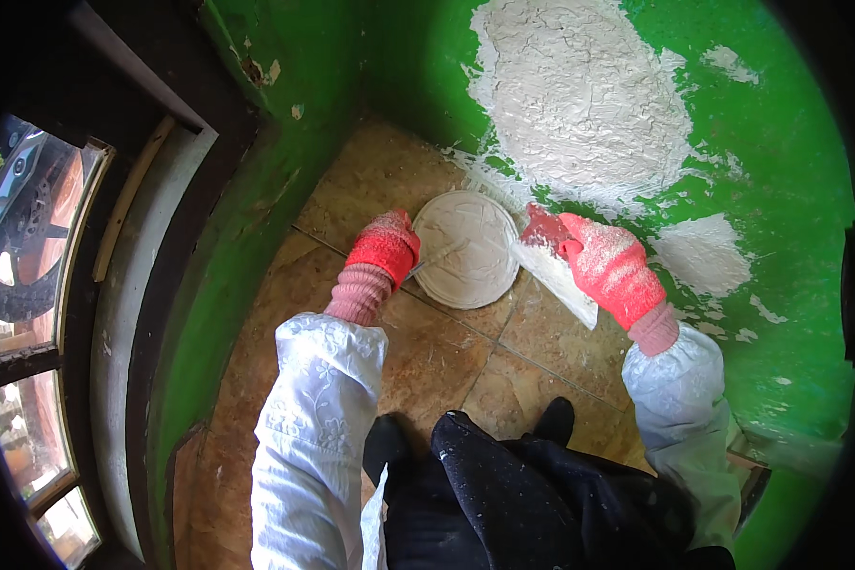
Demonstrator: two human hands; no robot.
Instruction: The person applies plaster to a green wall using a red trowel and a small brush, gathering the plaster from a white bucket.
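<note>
My left hand [380,249], in a red glove, is closed at the left rim of a round container [465,302] of white paste on the floor, on a thin thing that I cannot make out clearly. My right hand [603,266], gloved the same way, grips a wide scraper [565,285], its blade smeared with white paste and tilted beside the container's right side. Behind them, a large rough patch of white plaster [579,95] covers part of the green wall [769,142]. A smaller patch [701,255] lies to the right of my right hand.
The tiled floor [446,366] runs under my dark shoes [556,423], with white smears along the wall's foot. At the left are another green wall [228,275], a dark frame and a paned window [24,266]. My dark, paint-spotted clothing [494,503] fills the lower middle.
</note>
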